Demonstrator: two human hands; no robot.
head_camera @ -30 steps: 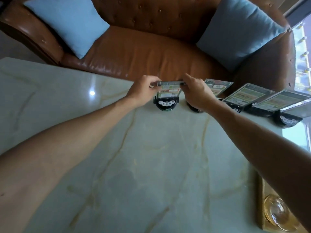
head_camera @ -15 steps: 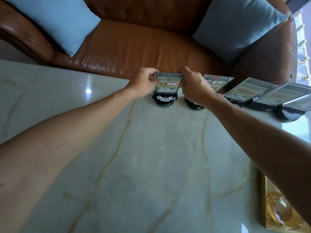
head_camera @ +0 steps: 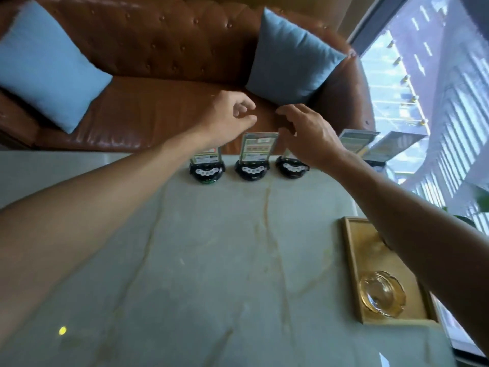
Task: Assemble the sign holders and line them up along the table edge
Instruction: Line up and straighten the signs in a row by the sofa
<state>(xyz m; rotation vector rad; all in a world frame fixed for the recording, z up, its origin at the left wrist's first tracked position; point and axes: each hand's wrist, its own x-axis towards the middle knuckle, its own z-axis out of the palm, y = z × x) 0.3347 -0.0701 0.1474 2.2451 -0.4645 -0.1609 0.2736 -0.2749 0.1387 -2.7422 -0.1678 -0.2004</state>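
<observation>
Five holders [head_camera: 254, 157] stand assembled along far desk [head_camera: 238, 260] edge. Left hand [head_camera: 227, 117], right hand [head_camera: 307, 133] above row, fingers loosely apart, empty. Task looks nearly done.

Single head view, close above table [head_camera: 211, 260], facing forward-down toward sofa [head_camera: 158, 107].

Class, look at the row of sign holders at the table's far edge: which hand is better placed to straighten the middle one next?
Probably the right hand: its fingers sit beside the middle sign holder, while the left hand hovers higher, empty.
</observation>
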